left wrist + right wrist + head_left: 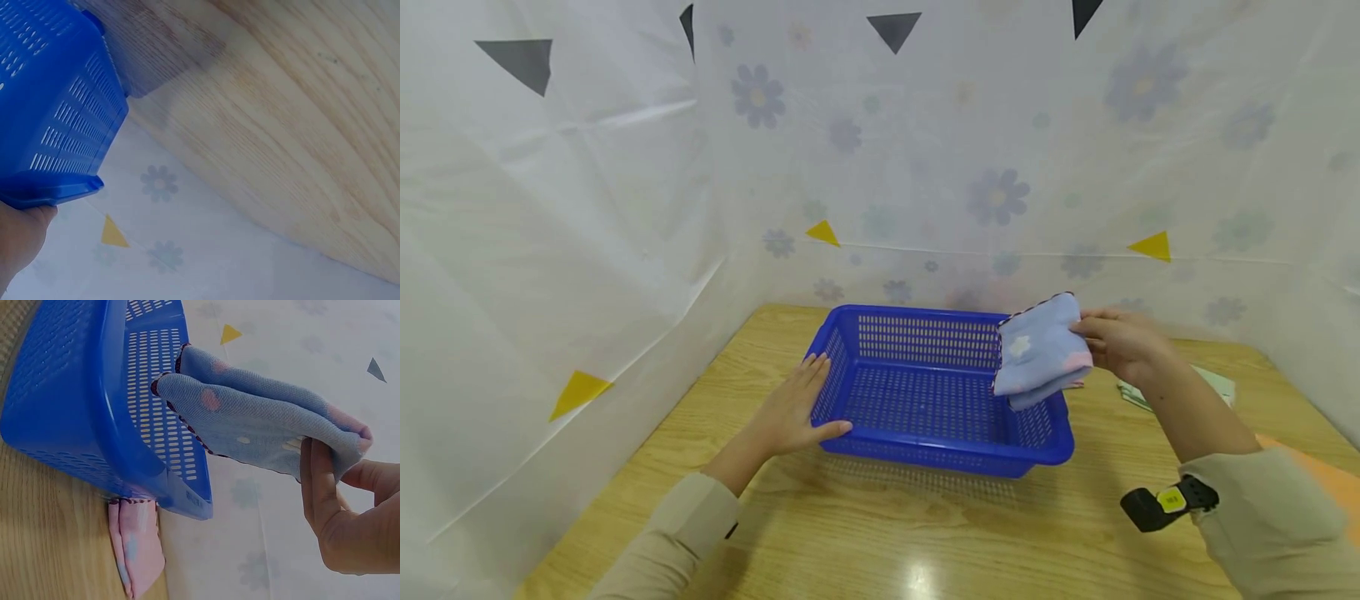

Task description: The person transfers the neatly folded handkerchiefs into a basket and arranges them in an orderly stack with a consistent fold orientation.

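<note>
A blue plastic basket (925,446) with slotted walls stands on the wooden table, its inside bare where it shows. My left hand (790,410) rests on its left rim, fingers straight and thumb spread toward the near rim. In the left wrist view part of that hand (24,234) shows against the rim. At the basket's right end, my right hand (1123,343) pinches a folded light-blue towel (1041,346) by one edge. The right wrist view shows the towel (244,419) in layers, with pink spots and dark trim, held above the rim between thumb and fingers.
A folded pink towel (139,547) lies on the table beside the basket's right end. Farther right is a folded pale-green cloth (1217,385), and an orange piece (1318,483) shows past the right sleeve. A white flowered curtain (925,150) hangs behind the table.
</note>
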Tool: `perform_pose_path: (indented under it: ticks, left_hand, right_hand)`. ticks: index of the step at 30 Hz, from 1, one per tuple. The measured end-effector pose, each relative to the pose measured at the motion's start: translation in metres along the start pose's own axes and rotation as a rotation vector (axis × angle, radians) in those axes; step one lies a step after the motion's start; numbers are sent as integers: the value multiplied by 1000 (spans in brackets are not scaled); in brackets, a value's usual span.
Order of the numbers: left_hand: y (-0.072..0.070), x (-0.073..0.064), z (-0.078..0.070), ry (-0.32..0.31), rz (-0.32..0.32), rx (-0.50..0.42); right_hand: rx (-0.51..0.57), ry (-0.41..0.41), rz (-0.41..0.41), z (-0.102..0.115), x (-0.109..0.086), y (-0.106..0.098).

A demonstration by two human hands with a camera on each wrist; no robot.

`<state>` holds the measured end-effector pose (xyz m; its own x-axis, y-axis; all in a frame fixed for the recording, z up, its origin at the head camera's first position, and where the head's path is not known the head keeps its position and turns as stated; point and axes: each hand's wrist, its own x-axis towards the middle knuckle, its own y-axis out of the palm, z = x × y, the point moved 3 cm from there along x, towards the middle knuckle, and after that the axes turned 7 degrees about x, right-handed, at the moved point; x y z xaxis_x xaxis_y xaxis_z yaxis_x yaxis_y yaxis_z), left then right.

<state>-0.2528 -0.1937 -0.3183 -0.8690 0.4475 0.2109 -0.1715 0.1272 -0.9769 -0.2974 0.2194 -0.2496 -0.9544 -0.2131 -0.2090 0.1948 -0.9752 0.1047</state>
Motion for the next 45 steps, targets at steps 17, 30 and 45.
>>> perform_pose_path:
  ticks: [17, 30, 45]
  left_hand:
    - [0, -1, 1, 1, -9, -8]
    - [1, -1, 1, -1, -8, -12]
    - [1, 0, 1, -4, 1, -15]
  right_hand:
    - [87, 38, 18, -15, 8, 25]
    - [91, 39, 3, -25, 14, 43]
    - [117, 12, -13, -37, 26, 61]
